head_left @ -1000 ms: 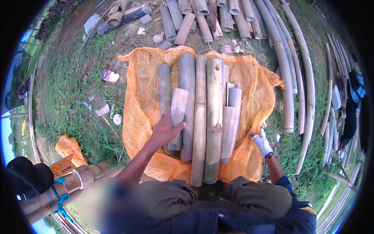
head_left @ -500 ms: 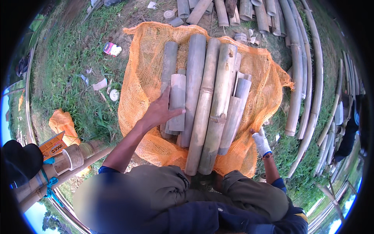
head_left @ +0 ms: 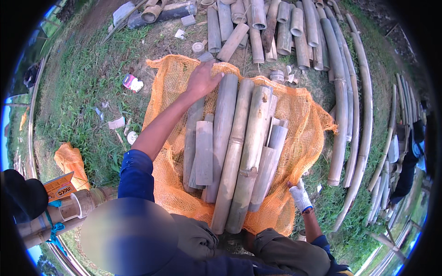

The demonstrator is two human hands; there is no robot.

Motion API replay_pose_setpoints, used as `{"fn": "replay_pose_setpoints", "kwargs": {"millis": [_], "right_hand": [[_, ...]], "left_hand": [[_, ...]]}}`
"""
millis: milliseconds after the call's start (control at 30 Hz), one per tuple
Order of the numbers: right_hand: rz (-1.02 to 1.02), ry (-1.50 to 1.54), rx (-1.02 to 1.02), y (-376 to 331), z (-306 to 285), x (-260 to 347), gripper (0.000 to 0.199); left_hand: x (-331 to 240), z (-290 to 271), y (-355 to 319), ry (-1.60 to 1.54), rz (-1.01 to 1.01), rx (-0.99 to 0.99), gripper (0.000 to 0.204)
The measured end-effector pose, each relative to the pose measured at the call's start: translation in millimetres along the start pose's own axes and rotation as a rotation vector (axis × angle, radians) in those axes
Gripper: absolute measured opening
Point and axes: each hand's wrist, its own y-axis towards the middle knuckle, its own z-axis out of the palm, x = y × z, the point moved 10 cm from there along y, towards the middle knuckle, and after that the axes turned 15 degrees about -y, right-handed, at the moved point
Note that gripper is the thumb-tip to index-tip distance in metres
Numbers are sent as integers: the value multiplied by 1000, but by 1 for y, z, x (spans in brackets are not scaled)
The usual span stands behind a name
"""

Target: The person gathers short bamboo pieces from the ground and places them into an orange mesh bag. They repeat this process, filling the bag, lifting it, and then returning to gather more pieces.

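Two hands on orange mesh sack (head_left: 304,119) w/ bamboo poles (head_left: 239,147), left hand (head_left: 202,80) spread flat, right hand (head_left: 300,195) gloved, pinching mesh, grass (head_left: 83,101).

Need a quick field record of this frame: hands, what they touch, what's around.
left hand: bare, palm down on the far end of a bamboo pole
right hand: white glove, at the near right edge of the orange mesh sack
on the sack: bamboo poles and split pieces side by side
beyond the sack: more bamboo on grass
right side: long thin poles
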Motion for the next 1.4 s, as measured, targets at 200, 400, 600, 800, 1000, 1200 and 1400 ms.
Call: {"fn": "replay_pose_setpoints", "kwargs": {"millis": [200,400,600,800,1000,1200,1400], "right_hand": [[-23,-119,45,-20,2,68,43],[69,209,155,-32,21,21,54],[160,271,102,-37,-12,36,50],[357,1081,43,-20,-33,71,37],[337,917,175,-36,-46,168,39],[104,675,126,-60,-87,237,46],[-100,69,94,-97,-64,294,70]], "left_hand": [[101,35,119,184,-374,-98,69],[108,51,126,294,-453,-30,100],[25,32,60,-206,-303,55,84],[-63,6,-197,-408,-331,118,77],[-92,31,-325,-33,-332,372,100],[-105,14,-291,28,-384,466,91],[-55,-52,-269,84,-25,-214,88]]}}
